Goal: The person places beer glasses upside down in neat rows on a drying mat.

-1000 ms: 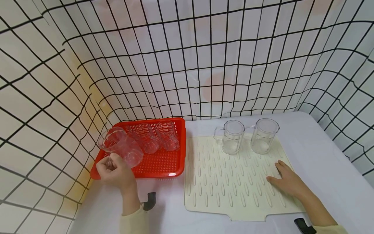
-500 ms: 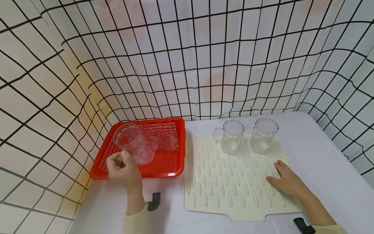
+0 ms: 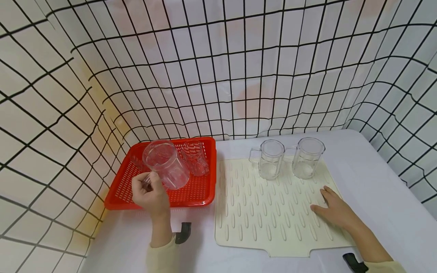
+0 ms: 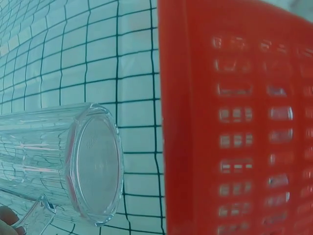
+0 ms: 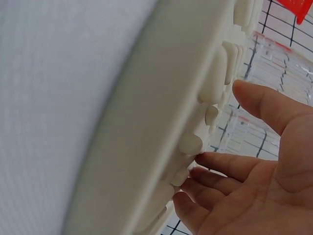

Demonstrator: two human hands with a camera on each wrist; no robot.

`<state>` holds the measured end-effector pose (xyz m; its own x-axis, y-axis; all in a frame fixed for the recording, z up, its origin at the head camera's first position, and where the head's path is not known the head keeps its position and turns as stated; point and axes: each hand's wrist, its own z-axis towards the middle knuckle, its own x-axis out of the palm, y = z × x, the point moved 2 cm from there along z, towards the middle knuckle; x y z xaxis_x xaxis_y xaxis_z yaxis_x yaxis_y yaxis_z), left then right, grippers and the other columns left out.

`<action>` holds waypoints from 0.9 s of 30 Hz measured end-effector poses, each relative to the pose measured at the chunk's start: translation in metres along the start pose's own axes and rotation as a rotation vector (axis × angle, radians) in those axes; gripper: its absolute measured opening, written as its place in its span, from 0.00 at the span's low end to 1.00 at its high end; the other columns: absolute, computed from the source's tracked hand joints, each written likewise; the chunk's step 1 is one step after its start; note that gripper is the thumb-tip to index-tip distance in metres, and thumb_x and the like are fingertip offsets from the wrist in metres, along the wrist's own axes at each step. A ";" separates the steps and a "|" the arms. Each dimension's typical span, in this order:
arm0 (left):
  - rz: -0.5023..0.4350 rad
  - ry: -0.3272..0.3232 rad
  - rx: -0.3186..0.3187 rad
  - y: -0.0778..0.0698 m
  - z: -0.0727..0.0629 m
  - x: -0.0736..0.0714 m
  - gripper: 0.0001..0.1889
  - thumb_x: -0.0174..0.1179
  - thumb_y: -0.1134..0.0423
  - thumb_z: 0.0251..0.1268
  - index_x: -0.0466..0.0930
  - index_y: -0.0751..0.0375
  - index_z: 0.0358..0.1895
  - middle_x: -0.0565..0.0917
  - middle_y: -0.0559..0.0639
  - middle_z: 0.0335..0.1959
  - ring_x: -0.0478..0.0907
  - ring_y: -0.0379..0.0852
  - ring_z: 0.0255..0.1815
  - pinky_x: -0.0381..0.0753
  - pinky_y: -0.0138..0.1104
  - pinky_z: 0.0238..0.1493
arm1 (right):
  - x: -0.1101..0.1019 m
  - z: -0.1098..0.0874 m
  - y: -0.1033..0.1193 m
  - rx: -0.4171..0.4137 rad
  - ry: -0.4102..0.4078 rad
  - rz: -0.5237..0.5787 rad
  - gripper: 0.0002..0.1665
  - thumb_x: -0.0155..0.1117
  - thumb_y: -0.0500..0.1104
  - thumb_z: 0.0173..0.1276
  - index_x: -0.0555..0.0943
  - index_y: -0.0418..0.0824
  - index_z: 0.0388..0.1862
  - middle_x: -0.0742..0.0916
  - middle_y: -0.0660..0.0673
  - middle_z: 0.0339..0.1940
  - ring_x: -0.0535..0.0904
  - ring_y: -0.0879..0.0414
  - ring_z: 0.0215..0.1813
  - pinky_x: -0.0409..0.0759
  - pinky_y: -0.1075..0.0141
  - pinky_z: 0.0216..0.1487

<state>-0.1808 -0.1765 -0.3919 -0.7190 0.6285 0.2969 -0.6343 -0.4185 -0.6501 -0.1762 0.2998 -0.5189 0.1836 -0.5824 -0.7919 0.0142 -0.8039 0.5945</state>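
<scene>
By its handle, my left hand (image 3: 151, 193) grips a clear glass mug (image 3: 170, 168), tilted above the red basket (image 3: 117, 199). The left wrist view shows the mug's round base (image 4: 100, 166) apart from the basket's red wall (image 4: 178, 147). Behind the held mug, another clear mug (image 3: 198, 165) lies in the basket; glass at the basket's left is partly hidden. On the right, my right hand (image 3: 336, 210) rests at the edge of the cream ridged mat (image 3: 266, 212), fingertips touching it and holding nothing. Two clear mugs, one left (image 3: 271, 161) and one right (image 3: 307, 159), stand upright at the mat's back.
A black wire grid (image 3: 239, 76) encloses the back and both sides of the white table (image 3: 205, 242). The basket stands at the left, close to the mat's left edge.
My left hand has moved right with the mug, from the basket's left side toward its middle. The right hand and the two standing mugs have stayed put.
</scene>
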 end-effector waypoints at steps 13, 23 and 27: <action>-0.095 0.102 0.095 -0.002 -0.016 0.021 0.10 0.55 0.70 0.55 0.72 0.79 0.27 0.73 0.58 0.20 0.62 0.35 0.19 0.63 0.21 0.22 | 0.000 0.000 0.000 -0.006 -0.004 0.000 0.53 0.62 0.54 0.67 0.53 0.12 0.66 0.54 0.16 0.69 0.49 0.19 0.67 0.53 0.29 0.61; -0.215 0.202 0.074 -0.001 -0.034 0.037 0.08 0.54 0.73 0.56 0.70 0.78 0.26 0.73 0.58 0.18 0.60 0.36 0.16 0.61 0.22 0.19 | 0.000 0.000 0.000 -0.002 -0.003 0.004 0.53 0.62 0.54 0.67 0.53 0.12 0.66 0.53 0.16 0.69 0.49 0.19 0.67 0.53 0.29 0.61; -0.282 0.240 0.070 -0.003 -0.040 0.045 0.08 0.53 0.74 0.56 0.69 0.78 0.25 0.71 0.56 0.16 0.59 0.36 0.15 0.58 0.24 0.16 | 0.000 0.000 -0.001 0.006 0.000 0.002 0.53 0.62 0.54 0.67 0.52 0.12 0.67 0.53 0.16 0.70 0.48 0.18 0.67 0.52 0.28 0.61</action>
<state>-0.2000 -0.1208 -0.4044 -0.4318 0.8576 0.2795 -0.8216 -0.2460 -0.5143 -0.1764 0.3004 -0.5191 0.1833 -0.5842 -0.7906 0.0075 -0.8034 0.5954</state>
